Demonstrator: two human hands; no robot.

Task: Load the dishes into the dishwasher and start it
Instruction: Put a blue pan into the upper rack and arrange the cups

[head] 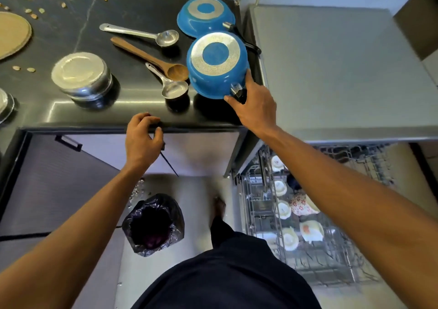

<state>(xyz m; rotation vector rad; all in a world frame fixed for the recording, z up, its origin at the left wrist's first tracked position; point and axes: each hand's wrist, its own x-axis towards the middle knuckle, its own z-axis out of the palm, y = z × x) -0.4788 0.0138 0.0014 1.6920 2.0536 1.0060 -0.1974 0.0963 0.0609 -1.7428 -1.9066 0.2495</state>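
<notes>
Looks like a home kitchen: dark counter (pixel 71 109) with pans (pixel 216 67) and ladles (pixel 142 34), open dishwasher (pixel 296 214), bin (pixel 154 225) on the floor.

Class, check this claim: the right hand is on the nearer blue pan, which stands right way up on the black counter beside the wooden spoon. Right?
One error: the head view shows the nearer blue pan upside down, base up. The right hand is on it, and it is on the black counter beside the wooden spoon.

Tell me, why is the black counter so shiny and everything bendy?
Head view: light glares white off the dark countertop near the steel pot; the wide lens bows straight edges near the frame's sides; the dishwasher rack looks blurred.
</notes>
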